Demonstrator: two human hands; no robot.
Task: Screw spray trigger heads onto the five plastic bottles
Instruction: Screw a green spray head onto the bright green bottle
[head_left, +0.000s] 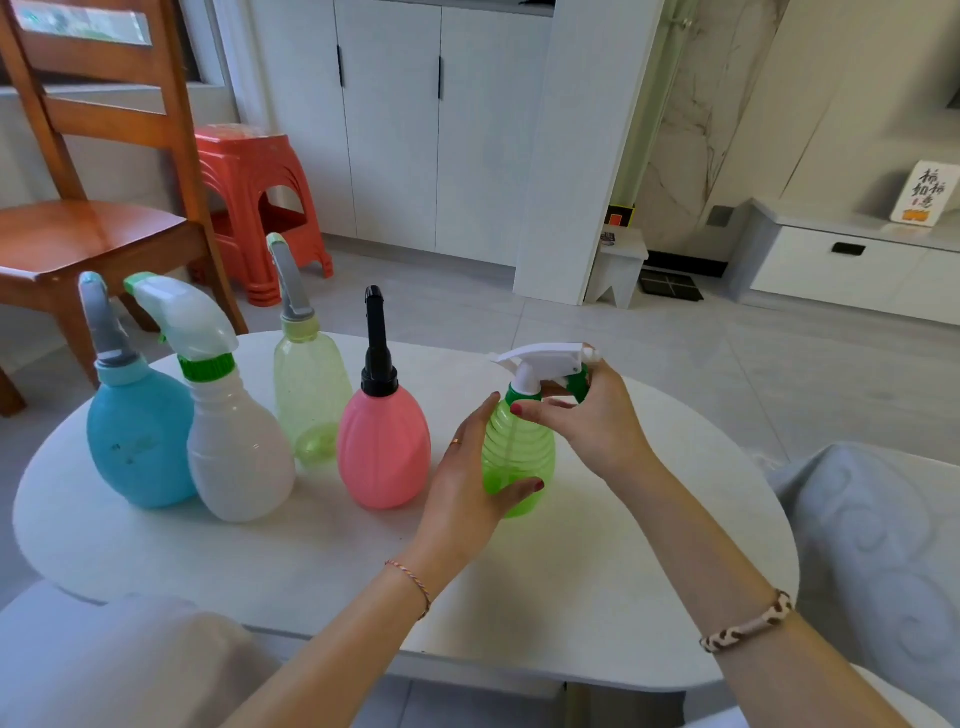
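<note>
The head view looks down on a white oval table (322, 561). Toward its right half stands a green bottle (519, 457), upright, with a white spray trigger head (540, 364) seated on its neck, nozzle pointing left. The left hand (467, 483) is wrapped around the bottle's left side, thumb across the lower front. The right hand (587, 410) is closed on the trigger head's green collar, fingers pinched around it.

Four other bottles stand upright along the far-left part of the table, each with a head on: a blue bottle (137, 447) nearest the left edge, a white bottle (236, 452) touching it, a pale yellow-green bottle (309, 389) behind, and a pink bottle (383, 449) just beside the left hand.

Beyond the far-left edge stand a wooden chair (93, 228) and an orange stool (249, 192).
</note>
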